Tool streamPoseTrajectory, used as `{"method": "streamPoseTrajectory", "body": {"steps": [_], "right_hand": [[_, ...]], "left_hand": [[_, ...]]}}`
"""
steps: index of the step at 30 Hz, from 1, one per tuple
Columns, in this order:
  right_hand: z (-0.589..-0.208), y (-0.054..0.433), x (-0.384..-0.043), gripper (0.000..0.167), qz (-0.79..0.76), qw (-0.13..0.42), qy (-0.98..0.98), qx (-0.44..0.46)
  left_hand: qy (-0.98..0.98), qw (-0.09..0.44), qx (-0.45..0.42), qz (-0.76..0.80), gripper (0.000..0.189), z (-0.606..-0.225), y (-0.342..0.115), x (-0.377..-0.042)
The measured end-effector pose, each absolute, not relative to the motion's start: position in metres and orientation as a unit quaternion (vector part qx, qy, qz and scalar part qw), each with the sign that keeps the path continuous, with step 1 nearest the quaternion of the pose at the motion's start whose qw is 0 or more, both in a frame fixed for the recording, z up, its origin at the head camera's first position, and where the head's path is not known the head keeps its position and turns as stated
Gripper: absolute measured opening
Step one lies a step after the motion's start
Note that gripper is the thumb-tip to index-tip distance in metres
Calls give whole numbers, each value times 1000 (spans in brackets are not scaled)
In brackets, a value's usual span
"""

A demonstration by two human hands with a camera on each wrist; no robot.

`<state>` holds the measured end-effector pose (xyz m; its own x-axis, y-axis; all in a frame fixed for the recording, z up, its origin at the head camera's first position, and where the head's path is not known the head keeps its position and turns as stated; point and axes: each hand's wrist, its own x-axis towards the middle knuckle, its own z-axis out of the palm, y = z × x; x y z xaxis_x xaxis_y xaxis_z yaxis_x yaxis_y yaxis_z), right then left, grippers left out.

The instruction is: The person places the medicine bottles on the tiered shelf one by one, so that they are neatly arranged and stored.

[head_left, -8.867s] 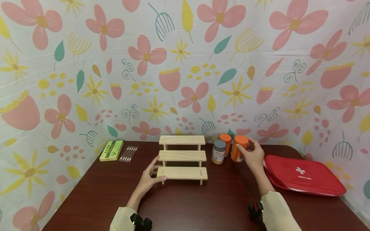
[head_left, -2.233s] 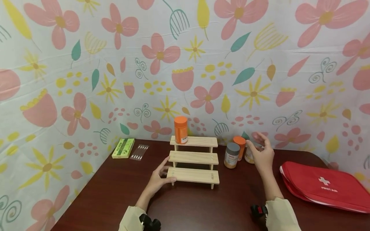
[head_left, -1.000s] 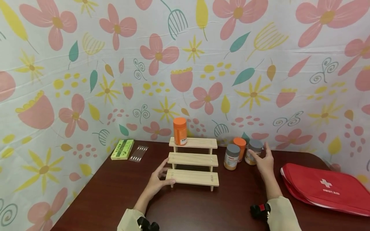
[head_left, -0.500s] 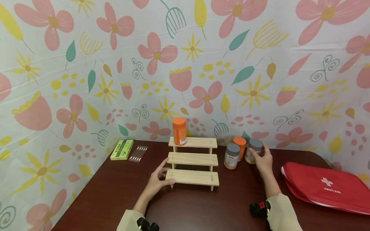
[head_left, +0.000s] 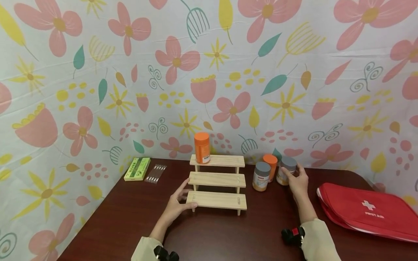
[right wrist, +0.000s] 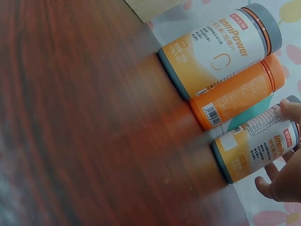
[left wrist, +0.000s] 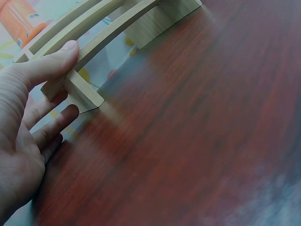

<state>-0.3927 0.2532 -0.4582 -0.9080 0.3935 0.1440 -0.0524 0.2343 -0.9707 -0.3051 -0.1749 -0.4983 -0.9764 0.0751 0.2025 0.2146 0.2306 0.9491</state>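
A three-step wooden display stand (head_left: 217, 200) stands mid-table. My left hand (head_left: 175, 205) grips its left end, thumb on the lowest step and fingers round the side; the left wrist view shows the thumb (left wrist: 61, 61) up close. On the top step, at its left, sits an orange supplement bottle (head_left: 202, 148). Right of the stand, my right hand (head_left: 298, 183) holds a grey-capped vitamin bottle (right wrist: 256, 146) between thumb and fingers, its base at the tabletop. Beside it are a second orange bottle (right wrist: 240, 94) and another grey-capped bottle (right wrist: 221, 49), both upright.
A red first aid pouch (head_left: 369, 210) lies at the right, close to my right forearm. A green-yellow box (head_left: 137, 169) and a clear packet of cotton swabs (head_left: 156, 173) lie at the back left. Flowered cloth (head_left: 130, 90) hangs behind the dark table (head_left: 215, 239).
The orange bottle earlier in my right hand now sits on the top step. That hand came back right and took hold of the rear grey-capped bottle. My left hand kept its grip.
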Motion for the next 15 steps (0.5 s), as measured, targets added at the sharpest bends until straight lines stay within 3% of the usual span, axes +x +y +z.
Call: {"method": "streamPoseTrajectory", "body": {"steps": [15], "right_hand": [[-451, 251, -392, 68, 629, 247, -722, -147]], "left_hand": [[-780, 59, -94, -616, 91, -499, -175, -305]]}}
